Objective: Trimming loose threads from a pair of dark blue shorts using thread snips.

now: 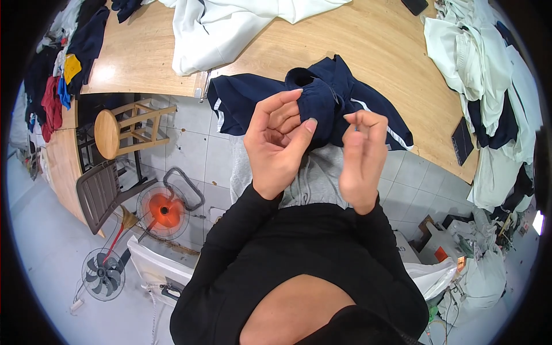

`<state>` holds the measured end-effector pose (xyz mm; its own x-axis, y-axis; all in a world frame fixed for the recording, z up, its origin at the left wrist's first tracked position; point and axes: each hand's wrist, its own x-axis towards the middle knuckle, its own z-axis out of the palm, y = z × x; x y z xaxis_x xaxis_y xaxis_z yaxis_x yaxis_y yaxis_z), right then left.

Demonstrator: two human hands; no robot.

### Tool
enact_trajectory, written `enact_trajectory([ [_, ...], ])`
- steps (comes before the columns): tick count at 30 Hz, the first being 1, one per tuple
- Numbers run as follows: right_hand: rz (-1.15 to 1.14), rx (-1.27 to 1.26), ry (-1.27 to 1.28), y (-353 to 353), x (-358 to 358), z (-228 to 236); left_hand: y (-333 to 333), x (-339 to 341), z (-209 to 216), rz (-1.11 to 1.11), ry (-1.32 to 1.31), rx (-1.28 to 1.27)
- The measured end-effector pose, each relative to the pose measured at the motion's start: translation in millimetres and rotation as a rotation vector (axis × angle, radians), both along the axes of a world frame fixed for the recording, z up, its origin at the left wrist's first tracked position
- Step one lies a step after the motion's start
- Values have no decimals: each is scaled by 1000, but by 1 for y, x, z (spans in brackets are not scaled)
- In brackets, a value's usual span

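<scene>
A pair of navy shorts [322, 112] with white side stripes lies bunched over the table's near edge, above my lap. My left hand [277, 141] is cupped palm up at the garment's gathered edge, thumb and index finger apart, with navy cloth showing between their tips. To its right, my right hand [365, 155] is raised with thumb and fingertips pinched together. A tiny bluish bit shows at that pinch, too small to name. A thin pale thread or cord [332, 90] curves across the navy cloth between the hands.
White garments [224, 34] lie farther up the wooden table [368, 40]. More clothes [471, 75] are heaped at the right, by a dark flat device [462, 142]. A wooden stool [107, 134], a chair [98, 192] and fans [164, 211] stand at the left.
</scene>
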<state>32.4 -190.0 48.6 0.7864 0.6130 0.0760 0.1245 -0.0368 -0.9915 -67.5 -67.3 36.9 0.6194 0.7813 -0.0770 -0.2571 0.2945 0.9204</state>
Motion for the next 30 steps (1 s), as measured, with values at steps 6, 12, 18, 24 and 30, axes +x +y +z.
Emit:
enact_trajectory([
  [6,-31,-176,-218,11,-14,-5,0,-3,-10,-31,-12,-63],
  [12,-104,-163,-237,13,-18,-12,-5,-4,-9,-13,10,15],
  [18,-137,-150,-325,13,-16,-13,-7,-3,-10,25,61,96],
  [24,-151,-177,-339,12,-15,-15,-8,-3,-9,21,62,105],
  [30,-149,-183,-344,13,-14,-12,-8,-1,-11,13,-13,1],
])
